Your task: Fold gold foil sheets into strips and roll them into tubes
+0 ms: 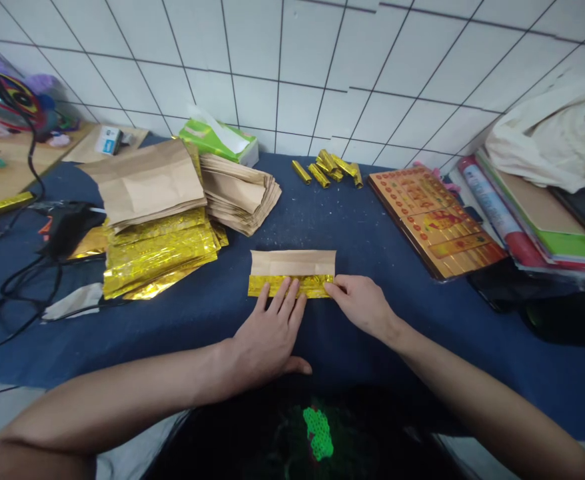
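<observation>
L hand (267, 340) lies flat, fingers slightly apart, on the gold band of the brown-and-gold sheet (292, 262), front-center of the tabletop (317, 223). R hand (365, 303) has thumb & fingertip at the band's R end; can't tell if pinched. Beyond: gold rolls (326, 162); to their L, stacked sheets (147, 180). On the R, an orange-gold box (437, 213) w/ red characters, too small to read; lettering on adj. tube (492, 200) illegible, likewise small blue-white box (108, 141), far L.
</observation>
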`<state>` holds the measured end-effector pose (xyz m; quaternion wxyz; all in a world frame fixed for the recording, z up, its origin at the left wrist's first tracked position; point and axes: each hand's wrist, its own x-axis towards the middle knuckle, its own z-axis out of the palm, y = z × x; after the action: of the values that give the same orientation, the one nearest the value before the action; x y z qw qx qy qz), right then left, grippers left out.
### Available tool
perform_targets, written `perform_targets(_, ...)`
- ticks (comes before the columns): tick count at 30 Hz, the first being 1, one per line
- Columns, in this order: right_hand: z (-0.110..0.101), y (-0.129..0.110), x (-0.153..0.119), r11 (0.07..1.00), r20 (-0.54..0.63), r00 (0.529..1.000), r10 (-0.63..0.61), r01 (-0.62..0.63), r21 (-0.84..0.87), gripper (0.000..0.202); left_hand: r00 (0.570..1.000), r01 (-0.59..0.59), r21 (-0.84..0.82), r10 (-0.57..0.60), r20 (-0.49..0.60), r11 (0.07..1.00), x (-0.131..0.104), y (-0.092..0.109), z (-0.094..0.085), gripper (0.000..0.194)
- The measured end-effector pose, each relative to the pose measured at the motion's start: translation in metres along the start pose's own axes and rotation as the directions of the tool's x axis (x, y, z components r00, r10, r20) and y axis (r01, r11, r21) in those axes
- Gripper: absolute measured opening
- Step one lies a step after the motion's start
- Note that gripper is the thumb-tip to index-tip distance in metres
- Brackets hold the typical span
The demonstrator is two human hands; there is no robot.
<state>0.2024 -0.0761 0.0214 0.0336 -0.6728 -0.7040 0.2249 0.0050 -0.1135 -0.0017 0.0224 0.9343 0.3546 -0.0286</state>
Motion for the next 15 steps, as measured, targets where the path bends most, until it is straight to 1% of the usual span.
perform_targets(2, -0.002, 0.002, -0.003, 0.988, -0.021, 1.000, -0.007, 0.004, -0.155, 0.033, 1.000, 0.003, -0.003, -0.003, 0.007, 1.000, 0.000, 0.000, -0.001, 0.102)
perform_targets(4, -0.005, 0.003, -0.009, 0.961, -0.113, 0.993, -0.039, 0.006, -0.277, 0.031, 1.000, -0.001, -0.006, 0.001, 0.007, 1.000, 0.001, -0.001, -0.001, 0.101)
perform_targets(5, -0.005, 0.001, -0.012, 0.950, -0.172, 0.981, -0.091, 0.034, -0.310, 0.031, 1.000, -0.004, -0.008, 0.004, 0.004, 1.000, 0.001, -0.001, -0.001, 0.102)
perform_targets(6, -0.005, -0.001, -0.016, 0.942, -0.221, 0.959, -0.174, 0.097, -0.323, 0.032, 1.000, -0.006, -0.009, 0.006, -0.001, 1.000, 0.001, -0.001, 0.000, 0.102)
perform_targets(7, -0.003, -0.005, -0.020, 0.925, -0.249, 0.925, -0.287, 0.201, -0.322, 0.033, 1.000, -0.008, -0.010, 0.008, -0.006, 1.000, 0.001, -0.002, 0.001, 0.102)
perform_targets(8, 0.001, -0.010, -0.023, 0.889, -0.240, 0.878, -0.414, 0.334, -0.312, 0.035, 1.000, -0.013, -0.012, 0.013, -0.006, 1.000, 0.001, -0.002, 0.002, 0.101)
perform_targets(9, 0.006, -0.014, -0.026, 0.829, -0.212, 0.814, -0.541, 0.474, -0.297, 0.037, 1.000, -0.021, -0.014, 0.021, -0.002, 1.000, 0.001, -0.003, 0.003, 0.100)
perform_targets(10, 0.011, -0.018, -0.027, 0.759, -0.161, 0.751, -0.640, 0.586, -0.284, 0.043, 1.000, -0.029, -0.018, 0.029, 0.004, 0.999, 0.001, -0.003, 0.004, 0.099)
perform_targets(11, 0.018, -0.020, -0.028, 0.716, -0.111, 0.721, -0.684, 0.636, -0.288, 0.053, 0.999, -0.037, -0.021, 0.038, 0.011, 0.999, 0.001, -0.004, 0.005, 0.099)
perform_targets(12, 0.024, -0.021, -0.027, 0.689, -0.065, 0.705, -0.706, 0.663, -0.291, 0.066, 0.999, -0.047, -0.024, 0.048, 0.014, 0.999, 0.002, -0.005, 0.005, 0.099)
perform_targets(13, 0.029, -0.020, -0.027, 0.677, -0.017, 0.705, -0.709, 0.675, -0.292, 0.075, 0.998, -0.056, -0.024, 0.056, 0.013, 0.998, 0.002, -0.006, 0.006, 0.100)
perform_targets(15, 0.037, -0.014, -0.025, 0.684, 0.050, 0.723, -0.689, 0.671, -0.288, 0.083, 0.998, -0.060, -0.016, 0.060, -0.012, 0.998, 0.003, -0.009, 0.005, 0.103)
